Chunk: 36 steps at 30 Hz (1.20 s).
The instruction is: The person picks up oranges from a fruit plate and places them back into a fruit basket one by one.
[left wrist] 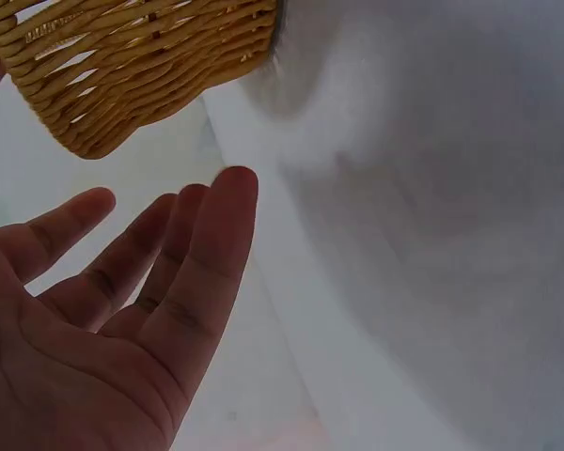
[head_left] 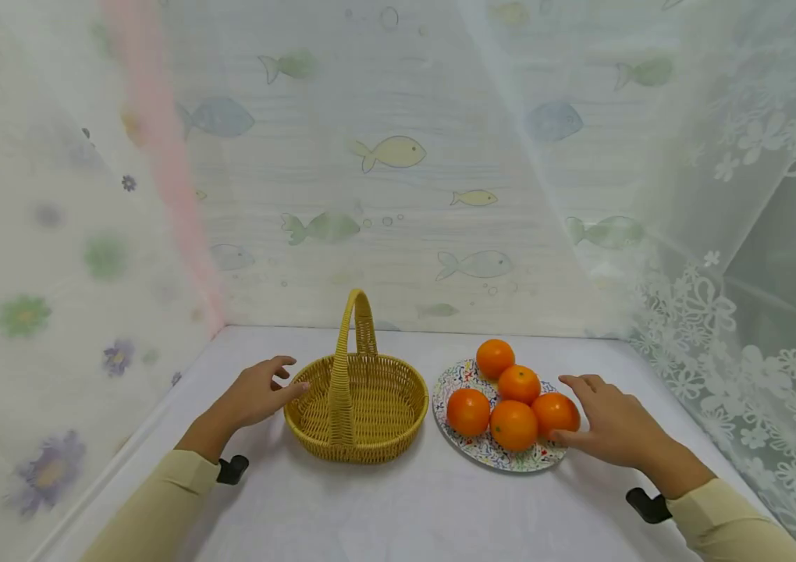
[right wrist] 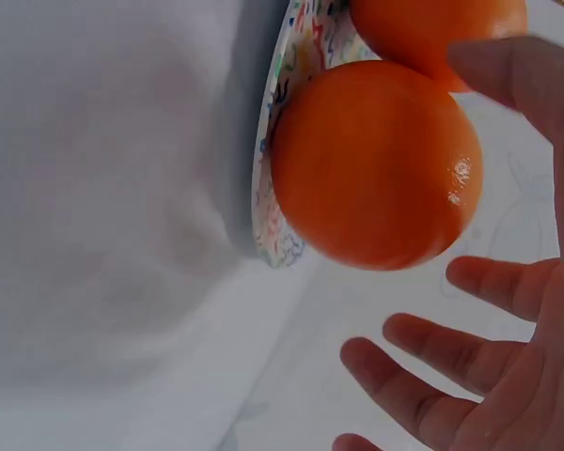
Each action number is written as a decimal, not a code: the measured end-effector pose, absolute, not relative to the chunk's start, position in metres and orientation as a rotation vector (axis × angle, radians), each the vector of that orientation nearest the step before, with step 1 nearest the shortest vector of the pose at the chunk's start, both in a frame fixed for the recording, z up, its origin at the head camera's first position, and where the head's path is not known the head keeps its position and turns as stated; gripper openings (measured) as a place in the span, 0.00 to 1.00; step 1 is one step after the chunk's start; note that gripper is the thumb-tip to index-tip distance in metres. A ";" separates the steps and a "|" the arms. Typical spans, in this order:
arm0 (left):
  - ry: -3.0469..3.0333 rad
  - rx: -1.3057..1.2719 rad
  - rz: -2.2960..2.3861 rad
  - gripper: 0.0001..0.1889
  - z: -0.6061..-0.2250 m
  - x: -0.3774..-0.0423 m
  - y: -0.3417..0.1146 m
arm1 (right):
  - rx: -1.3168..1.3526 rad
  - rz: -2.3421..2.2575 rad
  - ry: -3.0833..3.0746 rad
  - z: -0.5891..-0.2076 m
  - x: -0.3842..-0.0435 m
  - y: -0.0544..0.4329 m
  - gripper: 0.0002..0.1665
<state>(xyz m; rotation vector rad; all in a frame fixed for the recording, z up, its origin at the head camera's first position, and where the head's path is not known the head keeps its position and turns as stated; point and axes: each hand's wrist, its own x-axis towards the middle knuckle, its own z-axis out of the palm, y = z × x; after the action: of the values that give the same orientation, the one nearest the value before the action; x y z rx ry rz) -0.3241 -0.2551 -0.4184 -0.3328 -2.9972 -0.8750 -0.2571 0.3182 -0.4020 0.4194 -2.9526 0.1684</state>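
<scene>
The rightmost orange [head_left: 556,414] sits on a plate [head_left: 450,381] right of the basket [head_left: 378,453]. My right grip [head_left: 612,428] is wide beside it; I judge this a reach that calls next for closing. My left grip [head_left: 250,396], also wide, flanks the basket's left.

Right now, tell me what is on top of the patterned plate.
Five oranges sit on the patterned plate; its pattern shows around them, but the parts directly beneath them are covered.

Oranges [head_left: 514,393] — smooth, glossy; basket [head_left: 387,448] — rough weave (wicker-like); matt cloth-covered tabletop [head_left: 405,507].
</scene>
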 end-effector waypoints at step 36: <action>-2.755 -0.134 -1.966 0.30 -0.443 -0.333 -0.263 | 0.432 0.441 -2.950 -0.407 -0.270 0.319 0.44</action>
<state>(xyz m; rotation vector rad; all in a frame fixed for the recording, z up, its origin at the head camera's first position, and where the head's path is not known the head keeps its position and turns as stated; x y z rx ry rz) -0.3333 -0.2629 -0.4434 -0.1339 -2.7549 -1.9661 -0.2696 0.3186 -0.4070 0.4324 -2.9496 0.4409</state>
